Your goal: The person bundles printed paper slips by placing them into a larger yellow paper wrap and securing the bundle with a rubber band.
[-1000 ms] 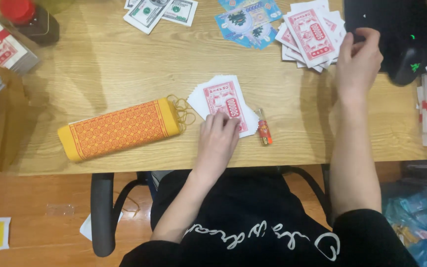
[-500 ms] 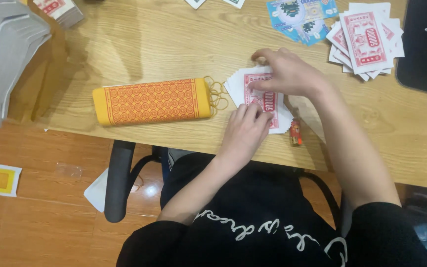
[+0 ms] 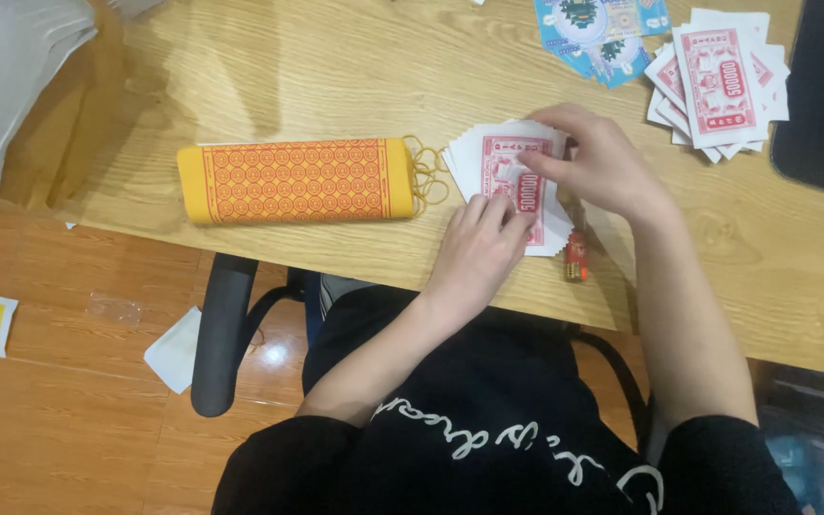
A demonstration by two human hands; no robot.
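Since half a second ago your right hand [image 3: 595, 164] has settled on the small stack of red-and-white paper notes [image 3: 507, 186] in front of you, and your left hand [image 3: 477, 250] has stayed pressed on the stack's near edge. Your left grip lies flat, fingers spread a little over the top note, holding it down without pinching. Your right grip is drawn together, thumb and forefinger pinching the top note near its middle.

That stack sits on the wooden table [image 3: 317, 67], directly under both grips. Just right of your left grip, touching the stack's near corner, lies a small red lighter [image 3: 576, 257]. Left of your grips, a few yellow rubber bands [image 3: 426, 172] rest beside a long orange-and-yellow patterned bundle [image 3: 298, 181].

Farther off, beyond your right grip, a fanned pile of red-and-white notes [image 3: 717, 81] lies near the table's far edge, with blue printed notes [image 3: 598, 29] just left of it.
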